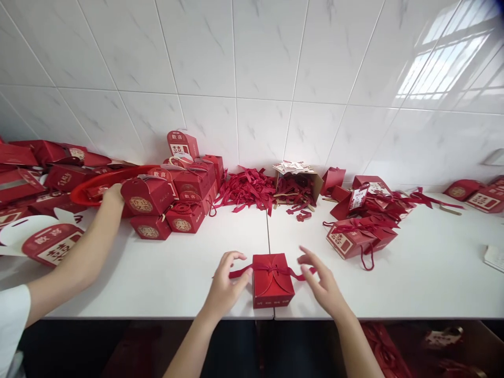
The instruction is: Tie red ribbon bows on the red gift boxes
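A small red box (273, 283) stands near the front edge of the white table, its flaps folded shut on top. A red ribbon (296, 274) crosses its top and is tied in the middle, with a loose end reaching out on each side. My left hand (229, 281) is at the box's left side, fingers apart and curved around the left ribbon end, the thumb near the box edge. On the right, my right hand (321, 278) is spread beside the other ribbon end, away from the box.
Stacked red boxes (149, 197) stand at the back left, beside another person's arm (84, 252) reaching into a red basin (84, 186). Behind are a ribbon pile (252, 186) and an open carton (316, 186). Tied boxes (350, 239) lie right.
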{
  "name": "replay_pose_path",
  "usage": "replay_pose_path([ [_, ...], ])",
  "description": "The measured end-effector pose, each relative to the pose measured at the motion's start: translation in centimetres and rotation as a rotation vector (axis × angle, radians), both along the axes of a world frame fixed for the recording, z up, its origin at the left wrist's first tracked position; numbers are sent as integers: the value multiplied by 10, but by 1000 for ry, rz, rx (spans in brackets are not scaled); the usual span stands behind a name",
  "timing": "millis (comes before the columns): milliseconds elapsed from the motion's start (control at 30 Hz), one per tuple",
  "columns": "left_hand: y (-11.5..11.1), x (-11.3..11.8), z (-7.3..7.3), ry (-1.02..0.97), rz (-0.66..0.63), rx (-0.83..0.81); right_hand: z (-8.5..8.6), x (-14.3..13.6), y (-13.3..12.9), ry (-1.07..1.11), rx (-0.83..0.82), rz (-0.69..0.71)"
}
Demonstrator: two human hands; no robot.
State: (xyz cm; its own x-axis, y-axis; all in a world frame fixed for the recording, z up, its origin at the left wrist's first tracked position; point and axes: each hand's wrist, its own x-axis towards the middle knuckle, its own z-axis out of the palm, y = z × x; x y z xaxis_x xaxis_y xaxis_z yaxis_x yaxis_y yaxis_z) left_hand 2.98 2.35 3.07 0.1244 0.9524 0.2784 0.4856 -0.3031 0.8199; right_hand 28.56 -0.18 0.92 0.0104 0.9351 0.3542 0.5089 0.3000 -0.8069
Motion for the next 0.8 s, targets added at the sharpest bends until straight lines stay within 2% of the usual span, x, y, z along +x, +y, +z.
replay_pose_path([
  [67, 0, 17, -1, -74, -52, -58, 10, -12, 0, -54, -80, 182],
  [167, 1, 30, -7, -163, -78, -84, 19, -25, 1, -115, -132, 281],
  [333, 1, 32, -15, -171, -65, -6, 19, -32, 4, -127, -130, 264],
  [433, 1, 33, -18, -167, -58, -27, 15, -36, 2, -139, -94, 221],
  [567, 1, 32, -17, -204, 5, -192, 10, -40, -1, -112, -83, 202],
  [667, 0, 26, -12, -172, 6, -345, 4, -34, -1, 2, -82, 193],
  [800, -3, 11, -8, -29, -47, -386, 3, -17, 0, 153, -55, 211],
])
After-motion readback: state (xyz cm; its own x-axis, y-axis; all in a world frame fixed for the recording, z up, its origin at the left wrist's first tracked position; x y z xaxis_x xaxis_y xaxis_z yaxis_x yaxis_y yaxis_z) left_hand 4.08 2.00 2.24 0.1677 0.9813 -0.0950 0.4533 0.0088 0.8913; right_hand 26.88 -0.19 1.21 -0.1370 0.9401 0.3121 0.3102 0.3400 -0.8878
